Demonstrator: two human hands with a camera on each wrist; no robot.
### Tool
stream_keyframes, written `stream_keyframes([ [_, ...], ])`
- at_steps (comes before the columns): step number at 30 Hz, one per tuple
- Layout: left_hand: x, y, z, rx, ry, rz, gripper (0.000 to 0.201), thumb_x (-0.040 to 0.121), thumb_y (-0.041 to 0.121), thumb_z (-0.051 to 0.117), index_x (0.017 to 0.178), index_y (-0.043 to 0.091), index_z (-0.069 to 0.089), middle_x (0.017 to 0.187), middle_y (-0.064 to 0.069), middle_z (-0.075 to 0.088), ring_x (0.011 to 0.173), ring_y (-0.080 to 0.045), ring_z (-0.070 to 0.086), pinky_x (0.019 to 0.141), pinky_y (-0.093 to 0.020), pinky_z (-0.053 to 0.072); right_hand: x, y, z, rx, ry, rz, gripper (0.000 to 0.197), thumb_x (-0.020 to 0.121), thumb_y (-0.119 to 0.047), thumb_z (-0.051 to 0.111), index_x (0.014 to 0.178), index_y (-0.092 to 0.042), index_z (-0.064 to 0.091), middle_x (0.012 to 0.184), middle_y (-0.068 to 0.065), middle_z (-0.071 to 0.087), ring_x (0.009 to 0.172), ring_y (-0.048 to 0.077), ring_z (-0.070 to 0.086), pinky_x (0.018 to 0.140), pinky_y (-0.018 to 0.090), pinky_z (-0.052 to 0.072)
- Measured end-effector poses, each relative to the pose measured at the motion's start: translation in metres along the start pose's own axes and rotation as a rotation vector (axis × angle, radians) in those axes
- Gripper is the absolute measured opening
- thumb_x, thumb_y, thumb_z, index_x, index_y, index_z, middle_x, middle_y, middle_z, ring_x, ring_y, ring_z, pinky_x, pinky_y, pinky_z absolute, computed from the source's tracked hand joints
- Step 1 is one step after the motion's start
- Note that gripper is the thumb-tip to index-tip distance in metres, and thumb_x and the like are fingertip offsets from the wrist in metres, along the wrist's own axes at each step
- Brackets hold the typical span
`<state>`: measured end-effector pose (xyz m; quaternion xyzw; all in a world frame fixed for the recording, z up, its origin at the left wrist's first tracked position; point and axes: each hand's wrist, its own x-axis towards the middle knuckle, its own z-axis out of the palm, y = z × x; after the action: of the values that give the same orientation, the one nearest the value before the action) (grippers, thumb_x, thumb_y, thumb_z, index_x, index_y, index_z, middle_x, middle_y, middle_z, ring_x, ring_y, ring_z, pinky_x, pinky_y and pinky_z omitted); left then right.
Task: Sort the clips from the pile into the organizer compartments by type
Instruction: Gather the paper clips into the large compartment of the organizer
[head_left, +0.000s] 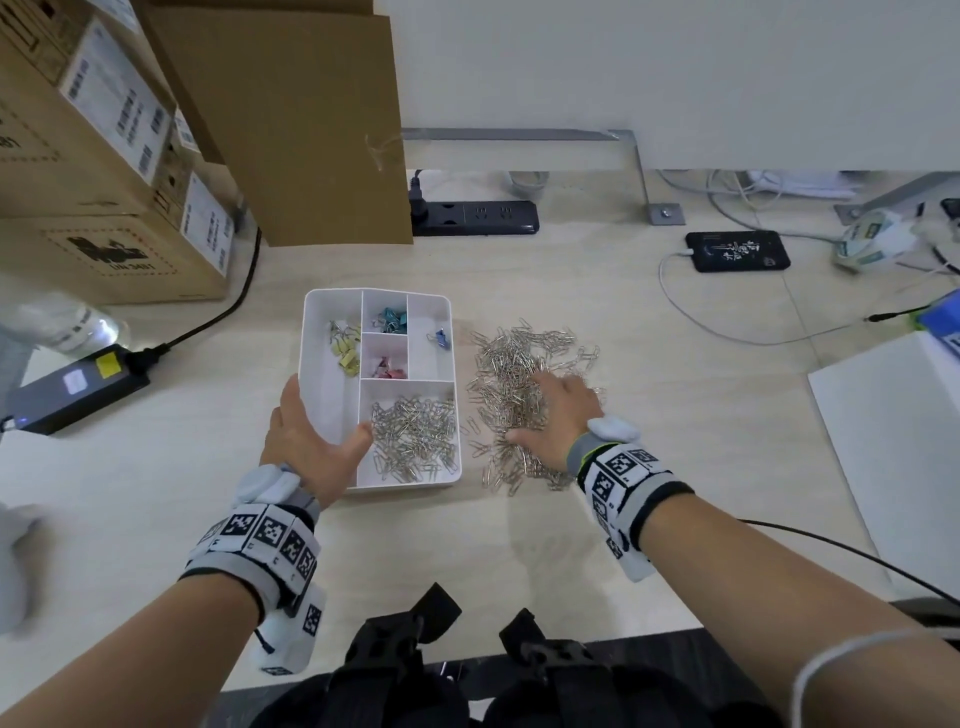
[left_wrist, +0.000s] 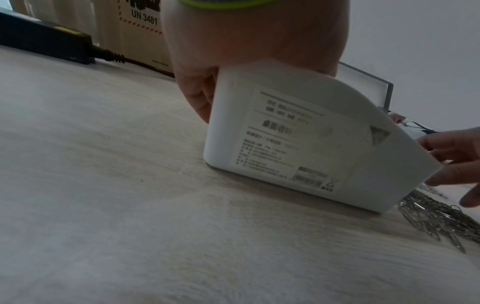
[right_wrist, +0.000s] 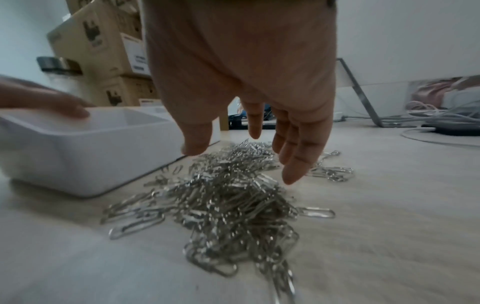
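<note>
A white organizer stands mid-table. My left hand grips its near-left corner, thumb over the rim and fingers down the outer wall; the left wrist view shows the same hand on the labelled organizer wall. Its near compartment holds silver paper clips. Yellow, teal, pink and blue binder clips lie in separate compartments. Right of it is the pile of paper clips. My right hand is over the pile, fingers spread and straight, holding nothing.
Cardboard boxes stack at the back left. A black power brick lies left of the organizer. A power strip, a charging phone and cables sit at the back. A white board lies at the right edge.
</note>
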<state>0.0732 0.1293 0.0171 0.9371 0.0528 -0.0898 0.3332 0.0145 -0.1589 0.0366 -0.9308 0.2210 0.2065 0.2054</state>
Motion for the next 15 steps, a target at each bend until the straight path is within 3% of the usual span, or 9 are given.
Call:
stream_keyframes([
  [3, -0.002, 0.003, 0.000, 0.004, 0.006, -0.012, 0.091, 0.076, 0.043, 0.076, 0.149, 0.020, 0.026, 0.130, -0.016, 0.051, 0.112, -0.040, 0.053, 0.088, -0.054, 0.050, -0.002, -0.002, 0.011, -0.048, -0.027, -0.050, 0.108, 0.060, -0.061, 0.077, 0.146, -0.036, 0.016, 0.146, 0.008, 0.024, 0.132, 0.033, 0.029, 0.104, 0.047, 0.039],
  [6, -0.003, 0.004, -0.001, 0.008, 0.009, -0.010, 0.091, 0.077, 0.043, 0.075, 0.149, 0.021, 0.025, 0.129, -0.016, 0.052, 0.110, -0.040, 0.054, 0.087, -0.053, 0.051, 0.003, -0.005, 0.018, -0.112, -0.050, -0.073, 0.109, 0.061, -0.063, 0.075, 0.146, -0.040, 0.010, 0.151, 0.005, 0.015, 0.135, 0.034, 0.022, 0.103, 0.051, 0.040],
  [11, -0.003, 0.005, -0.001, 0.004, 0.016, -0.008, 0.093, 0.072, 0.051, 0.071, 0.148, 0.022, 0.025, 0.128, -0.015, 0.053, 0.109, -0.038, 0.055, 0.086, -0.053, 0.052, 0.008, -0.003, 0.023, -0.128, 0.016, -0.150, 0.058, 0.085, -0.041, 0.063, 0.135, -0.027, 0.037, 0.136, 0.010, 0.033, 0.118, 0.031, 0.040, 0.091, 0.041, 0.046],
  [15, -0.003, 0.005, 0.000, 0.005, 0.015, -0.015, 0.093, 0.073, 0.050, 0.072, 0.149, 0.018, 0.027, 0.132, -0.015, 0.053, 0.113, -0.039, 0.055, 0.089, -0.053, 0.051, 0.012, -0.005, 0.023, -0.076, 0.018, -0.164, 0.031, 0.090, -0.018, 0.054, 0.121, -0.016, 0.049, 0.120, 0.011, 0.045, 0.095, 0.030, 0.054, 0.076, 0.033, 0.048],
])
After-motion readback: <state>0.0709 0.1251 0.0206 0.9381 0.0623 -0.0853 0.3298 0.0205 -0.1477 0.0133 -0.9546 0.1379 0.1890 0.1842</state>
